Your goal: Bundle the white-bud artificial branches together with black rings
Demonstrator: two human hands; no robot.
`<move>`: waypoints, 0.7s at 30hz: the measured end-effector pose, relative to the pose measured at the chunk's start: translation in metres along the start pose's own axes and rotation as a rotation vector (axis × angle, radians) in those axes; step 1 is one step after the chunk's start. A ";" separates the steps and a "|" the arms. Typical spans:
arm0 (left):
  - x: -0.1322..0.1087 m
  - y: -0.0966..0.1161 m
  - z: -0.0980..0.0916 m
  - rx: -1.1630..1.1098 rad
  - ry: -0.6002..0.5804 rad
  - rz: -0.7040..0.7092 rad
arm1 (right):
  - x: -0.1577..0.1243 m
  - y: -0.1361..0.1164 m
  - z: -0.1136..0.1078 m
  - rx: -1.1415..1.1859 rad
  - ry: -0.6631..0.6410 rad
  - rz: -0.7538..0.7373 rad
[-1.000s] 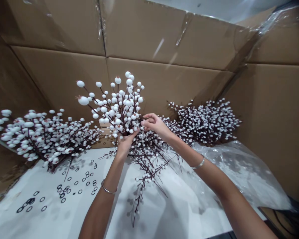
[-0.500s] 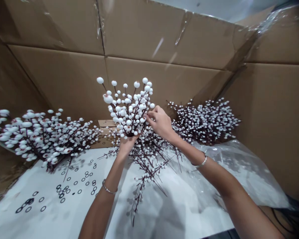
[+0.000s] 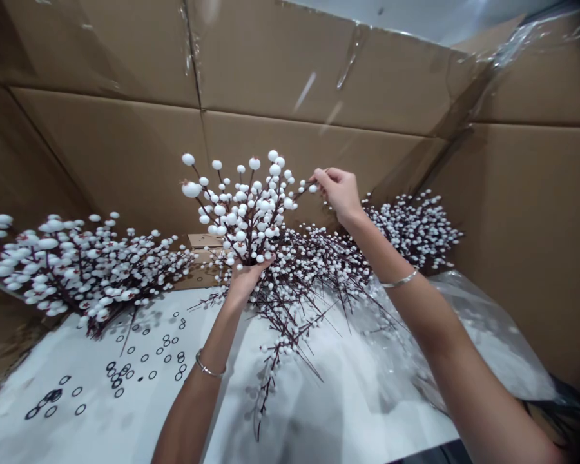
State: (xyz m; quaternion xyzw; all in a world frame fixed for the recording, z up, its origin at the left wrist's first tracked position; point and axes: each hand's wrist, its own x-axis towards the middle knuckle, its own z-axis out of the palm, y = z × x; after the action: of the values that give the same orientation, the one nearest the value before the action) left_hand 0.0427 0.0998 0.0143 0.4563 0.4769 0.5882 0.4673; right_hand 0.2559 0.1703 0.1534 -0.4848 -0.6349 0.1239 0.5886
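Observation:
My left hand (image 3: 245, 281) grips the dark stems of an artificial white berry spray (image 3: 244, 209), which stands upright above that fist. My right hand (image 3: 338, 193) is raised to the upper right, its fingertips pinching the end of a thin twig (image 3: 305, 188) on the same spray. Below both hands, a loose heap of similar berry branches (image 3: 309, 283) spreads over the white sheet, with long stems trailing toward me. The lower part of the held stems is hidden inside my left fist.
Another berry bunch (image 3: 72, 270) lies to the left and a third (image 3: 415, 232) to the right. Black rubber rings (image 3: 145, 361) are scattered on the white sheet (image 3: 96, 399). Clear plastic film (image 3: 493, 335) lies at right. Cardboard walls (image 3: 319, 77) rise behind everything.
My right hand has moved up and to the right, now pinching a twig end and drawing it outward. My left hand has stayed nearly in place around the stems.

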 end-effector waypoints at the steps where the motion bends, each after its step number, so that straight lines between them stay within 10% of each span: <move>1: 0.000 0.000 0.000 0.004 -0.001 -0.005 | 0.006 0.004 -0.006 0.010 0.041 0.006; 12: 0.004 -0.012 -0.007 -0.043 -0.190 -0.186 | -0.006 0.030 -0.061 -0.352 0.250 -0.236; 21: 0.000 -0.007 -0.004 -0.112 -0.240 -0.252 | -0.052 -0.002 -0.031 -0.875 -0.517 -0.618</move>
State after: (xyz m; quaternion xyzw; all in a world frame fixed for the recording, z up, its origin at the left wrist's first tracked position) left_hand 0.0393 0.1002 0.0073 0.4330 0.4376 0.4921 0.6155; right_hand 0.2735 0.1167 0.1311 -0.4291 -0.8614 -0.2126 0.1693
